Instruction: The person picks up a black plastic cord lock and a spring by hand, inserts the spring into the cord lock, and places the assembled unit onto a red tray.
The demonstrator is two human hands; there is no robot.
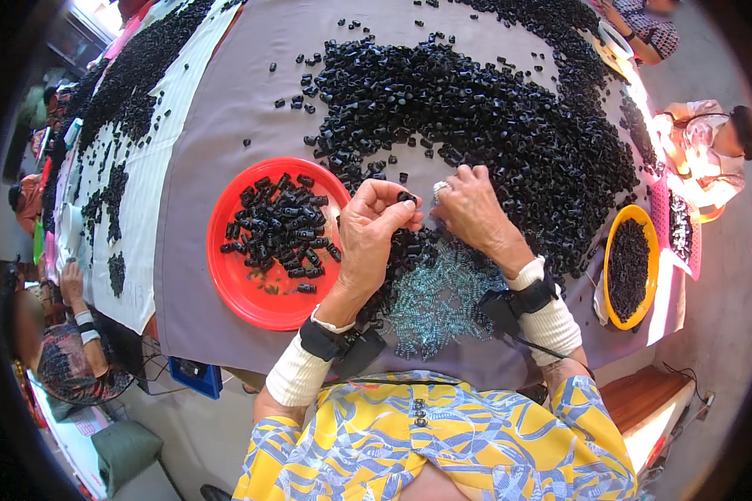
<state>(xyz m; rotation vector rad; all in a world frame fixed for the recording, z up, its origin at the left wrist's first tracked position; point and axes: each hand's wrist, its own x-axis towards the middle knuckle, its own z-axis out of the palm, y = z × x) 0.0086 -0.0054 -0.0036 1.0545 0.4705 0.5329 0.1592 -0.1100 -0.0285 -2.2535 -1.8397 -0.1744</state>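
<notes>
Head view: left hand (366, 232) with pinched black part (406, 197), right hand (478, 214) half-closed, contents unclear.

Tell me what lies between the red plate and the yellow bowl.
In the head view: the left hand, small bluish pieces, the right hand and many black parts.

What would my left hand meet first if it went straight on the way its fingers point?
Probably your right hand: your left hand, pinching a small black rounded plastic-looking piece, points across a narrow gap toward it, though depth is unclear.
</notes>
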